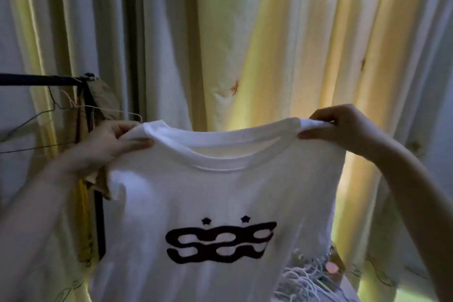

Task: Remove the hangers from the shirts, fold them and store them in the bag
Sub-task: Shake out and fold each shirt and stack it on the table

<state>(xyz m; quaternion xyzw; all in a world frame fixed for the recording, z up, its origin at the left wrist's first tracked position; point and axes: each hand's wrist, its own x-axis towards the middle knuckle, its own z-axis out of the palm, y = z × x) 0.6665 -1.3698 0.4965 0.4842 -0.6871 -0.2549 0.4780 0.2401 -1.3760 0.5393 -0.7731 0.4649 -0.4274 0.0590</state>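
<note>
A white T-shirt with a black wavy print and two small stars hangs spread in front of me. My left hand pinches its left shoulder beside the collar. My right hand pinches the right shoulder at about the same height. No hanger shows inside the shirt. Its lower hem runs out of the frame at the bottom. A thin white wire hanger hangs just behind my left hand, apart from the shirt.
A black clothes rail juts in from the left with a dark wire hanger and a beige garment on it. Yellow and white curtains fill the background. A pile of white hangers lies low right.
</note>
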